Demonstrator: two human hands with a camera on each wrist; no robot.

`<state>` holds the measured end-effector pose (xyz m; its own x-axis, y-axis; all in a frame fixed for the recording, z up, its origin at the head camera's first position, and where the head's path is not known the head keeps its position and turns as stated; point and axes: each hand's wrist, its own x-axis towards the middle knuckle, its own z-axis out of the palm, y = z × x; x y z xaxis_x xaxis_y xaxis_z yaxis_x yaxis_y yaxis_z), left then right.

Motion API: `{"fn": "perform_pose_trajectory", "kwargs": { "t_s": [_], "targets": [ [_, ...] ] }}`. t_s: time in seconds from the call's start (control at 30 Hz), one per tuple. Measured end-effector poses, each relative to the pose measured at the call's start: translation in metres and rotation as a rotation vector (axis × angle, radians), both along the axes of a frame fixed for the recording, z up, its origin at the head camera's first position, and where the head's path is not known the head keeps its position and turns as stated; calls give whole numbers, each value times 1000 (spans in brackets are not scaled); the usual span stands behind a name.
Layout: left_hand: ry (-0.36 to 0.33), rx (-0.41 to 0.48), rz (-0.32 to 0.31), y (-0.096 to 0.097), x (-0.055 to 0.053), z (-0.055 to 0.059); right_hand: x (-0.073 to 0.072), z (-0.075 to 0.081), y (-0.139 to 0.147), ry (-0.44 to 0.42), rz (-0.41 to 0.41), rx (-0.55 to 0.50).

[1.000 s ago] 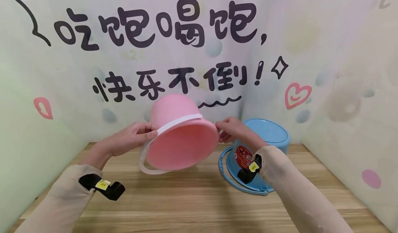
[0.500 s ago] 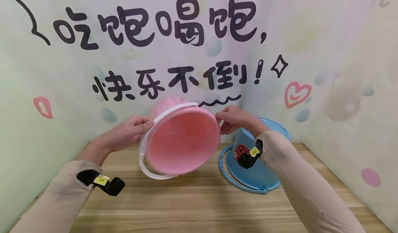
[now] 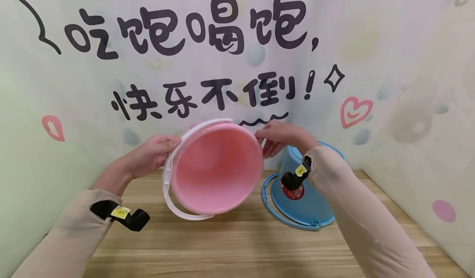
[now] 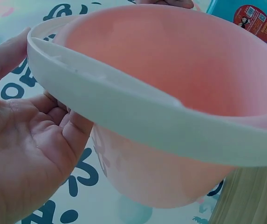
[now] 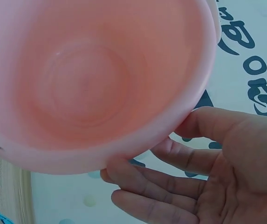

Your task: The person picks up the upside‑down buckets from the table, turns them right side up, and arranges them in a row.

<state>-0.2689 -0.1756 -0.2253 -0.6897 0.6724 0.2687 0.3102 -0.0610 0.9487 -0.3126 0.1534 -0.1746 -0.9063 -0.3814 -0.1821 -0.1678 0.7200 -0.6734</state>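
A pink bucket (image 3: 219,170) is held in the air over the table, tilted so its mouth faces me. Its white handle (image 3: 168,187) lies along the left side of the rim. My left hand (image 3: 154,156) grips the rim and handle at the left, thumb toward me and fingers behind, as the left wrist view (image 4: 35,140) also shows. At the right edge, my right hand (image 3: 280,137) pinches the rim between thumb and fingers. The right wrist view looks into the bucket (image 5: 86,88), and nothing lies inside.
A blue bucket (image 3: 308,206) stands upside down on the wooden table (image 3: 222,249) at the right, partly behind my right forearm. Its blue handle (image 3: 274,216) rests on the tabletop. A printed curtain (image 3: 222,63) hangs behind the table.
The pink bucket has tipped from mouth-down to mouth facing me, so its inside shows more. My right hand has risen slightly with the rim. The blue bucket stays put.
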Motion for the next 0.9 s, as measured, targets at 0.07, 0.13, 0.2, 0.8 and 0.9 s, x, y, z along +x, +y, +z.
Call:
{"fn": "perform_pose_trajectory", "kwargs": {
  "t_s": [0.07,0.13,0.2,0.8,0.9],
  "targets": [
    [-11,22,-28,1,-1,-1,0,1,0,-15,4,6],
    [-20,38,-53,2,-2,-1,-1,2,1,-29,5,8],
    [-36,53,-57,2,-3,-2,-2,2,1,-41,2,3],
    [-296,305,-43,-12,-1,-27,1,3,-3,31,42,-93],
    [-334,333,-42,-11,-2,-29,2,-1,-1,47,39,-107]
  ]
}}
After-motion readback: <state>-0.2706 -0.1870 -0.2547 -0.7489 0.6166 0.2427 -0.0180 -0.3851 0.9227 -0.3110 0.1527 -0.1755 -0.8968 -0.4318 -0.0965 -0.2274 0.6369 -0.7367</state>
